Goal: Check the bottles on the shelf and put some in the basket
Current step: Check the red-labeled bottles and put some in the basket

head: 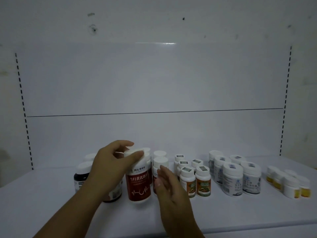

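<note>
Nearest, at 6 o'clock, the right hand has its grip apart, fingers straight, beside the red-labelled bottle at its 9 o'clock on the shelf, which the left hand clamps in its grip near the cap, with other white-capped bottles ranked toward 3 o'clock.

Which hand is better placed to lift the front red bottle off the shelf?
Left. The left hand holds the red bottle at its white cap, thumb and fingers curled round it. The right hand is open beside it, holding nothing.
</note>
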Demonstrator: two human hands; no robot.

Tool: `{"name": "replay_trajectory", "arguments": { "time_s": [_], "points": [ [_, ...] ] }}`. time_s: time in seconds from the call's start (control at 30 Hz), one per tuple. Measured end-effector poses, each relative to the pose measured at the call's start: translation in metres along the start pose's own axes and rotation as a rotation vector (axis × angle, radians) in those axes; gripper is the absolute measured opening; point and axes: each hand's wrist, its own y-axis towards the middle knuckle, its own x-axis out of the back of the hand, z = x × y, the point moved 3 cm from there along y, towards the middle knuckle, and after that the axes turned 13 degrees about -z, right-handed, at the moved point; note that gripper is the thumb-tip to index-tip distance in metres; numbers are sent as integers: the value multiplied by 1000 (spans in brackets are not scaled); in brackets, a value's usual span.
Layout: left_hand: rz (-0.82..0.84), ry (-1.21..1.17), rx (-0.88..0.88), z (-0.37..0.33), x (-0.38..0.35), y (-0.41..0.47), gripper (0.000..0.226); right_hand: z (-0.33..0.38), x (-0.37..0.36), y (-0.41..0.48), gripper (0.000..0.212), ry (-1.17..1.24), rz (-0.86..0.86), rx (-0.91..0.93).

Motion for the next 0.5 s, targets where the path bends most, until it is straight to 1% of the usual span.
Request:
{"name": "replay_trajectory", "arguments": {
  "time_s": [0.03, 0.07, 0.13, 0.17, 0.2, 0.37, 0.5],
  "points": [
    [26, -47, 41, -4, 1, -1, 22, -2, -4, 1, 24, 61, 74, -123],
    [49, -99, 83, -8, 2, -2, 22, -4, -8, 1, 23, 151, 151, -285],
    [83, -170, 145, -13, 1, -5, 21, -8, -15, 0, 48, 371, 261, -636],
    [99, -179, 156, -15, 1, -7, 21, -9, -16, -1, 58, 467, 303, -748],
    [115, -181, 158, -16, 0, -9, 22, -9, -16, -1, 64, 537, 334, -807],
    [161, -207, 176, -17, -1, -10, 29, -3, -13, -1, 67, 693, 353, -866],
    [191, -203, 175, -16, -2, -10, 17, 2, -13, -1, 63, 808, 332, -876]
  ]
}}
